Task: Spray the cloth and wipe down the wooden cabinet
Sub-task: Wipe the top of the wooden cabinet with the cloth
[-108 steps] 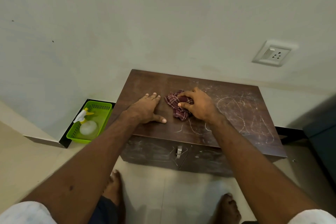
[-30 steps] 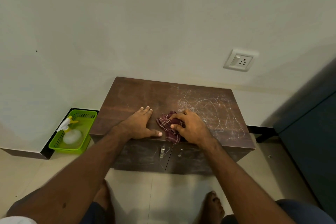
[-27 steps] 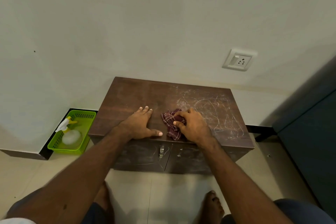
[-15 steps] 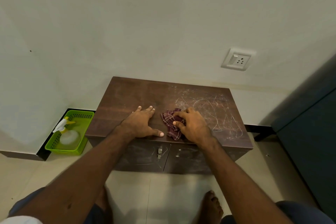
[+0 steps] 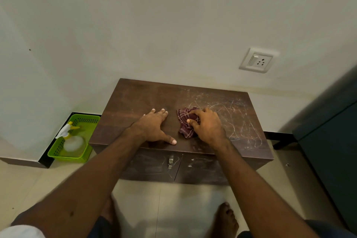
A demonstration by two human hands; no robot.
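A low dark wooden cabinet (image 5: 135, 98) stands against the wall, its top marked with pale scratches on the right half. A crumpled maroon checked cloth (image 5: 184, 122) lies on the top near the middle. My right hand (image 5: 207, 125) presses down on the cloth, fingers curled over it. My left hand (image 5: 154, 126) rests flat on the cabinet top just left of the cloth, fingers spread, holding nothing. A spray bottle (image 5: 70, 140) with a white and yellow trigger head lies in a green basket (image 5: 87, 120) on the floor to the cabinet's left.
The cabinet front has two doors with a metal latch (image 5: 170, 162). A wall socket (image 5: 257, 61) sits above right. A dark piece of furniture (image 5: 332, 141) stands close on the right. My bare feet are on the tiled floor in front.
My right hand has slid the cloth slightly to the right and back from the front edge. My left hand has stayed flat on the top.
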